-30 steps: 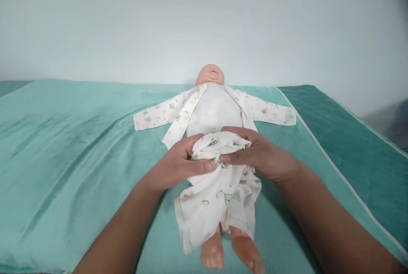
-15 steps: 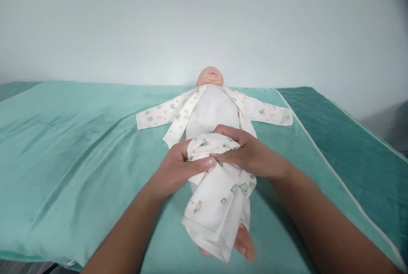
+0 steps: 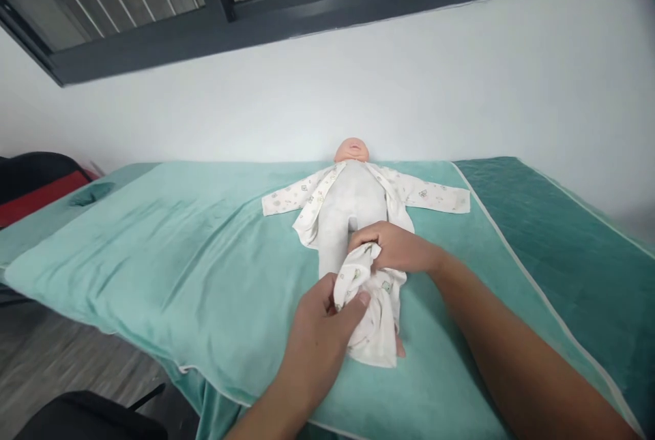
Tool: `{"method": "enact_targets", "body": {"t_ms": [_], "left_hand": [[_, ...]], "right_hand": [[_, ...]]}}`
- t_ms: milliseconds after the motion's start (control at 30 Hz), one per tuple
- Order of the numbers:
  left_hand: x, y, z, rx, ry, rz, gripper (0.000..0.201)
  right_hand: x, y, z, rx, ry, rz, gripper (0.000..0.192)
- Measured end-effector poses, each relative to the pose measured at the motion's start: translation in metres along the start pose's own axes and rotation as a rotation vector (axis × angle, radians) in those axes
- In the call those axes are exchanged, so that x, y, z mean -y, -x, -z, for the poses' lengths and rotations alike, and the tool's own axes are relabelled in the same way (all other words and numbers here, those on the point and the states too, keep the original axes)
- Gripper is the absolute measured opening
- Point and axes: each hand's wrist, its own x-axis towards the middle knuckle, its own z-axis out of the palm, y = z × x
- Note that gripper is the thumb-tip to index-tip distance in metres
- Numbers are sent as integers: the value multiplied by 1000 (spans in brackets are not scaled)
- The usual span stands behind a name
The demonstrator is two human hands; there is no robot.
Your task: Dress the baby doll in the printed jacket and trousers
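The view has pulled back and up since a moment ago, bringing a dark-framed window into sight, and the left hand has slid down the doll's legs while the right hand stays at its hips. Both hands' fingers pinch the bunched printed trousers, seemingly gathered short so the legs can pass through, though the folds hide the grip's detail. The doll lies face-up on a teal bed cover, its matching top spread open beneath it.
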Motion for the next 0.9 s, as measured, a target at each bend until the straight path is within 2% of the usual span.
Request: {"method": "enact_targets", "body": {"t_ms": [167,300,467,700,900], "left_hand": [[12,21,-12,-16,165,53,34],[18,38,-23,-86,172,17,33],[29,48,-27,-190,270,13,35],[69,52,-39,-417,543,-2,48],[98,52,-38,-495,587,-43,45]], "right_hand": [[-5,0,-4,44,34,119,15],[-11,0,-7,67,107,186,17],[-13,-1,-9,49,195,152,12],[-10,2,-13,55,303,95,5],[-6,4,-17,62,387,70,6]]}}
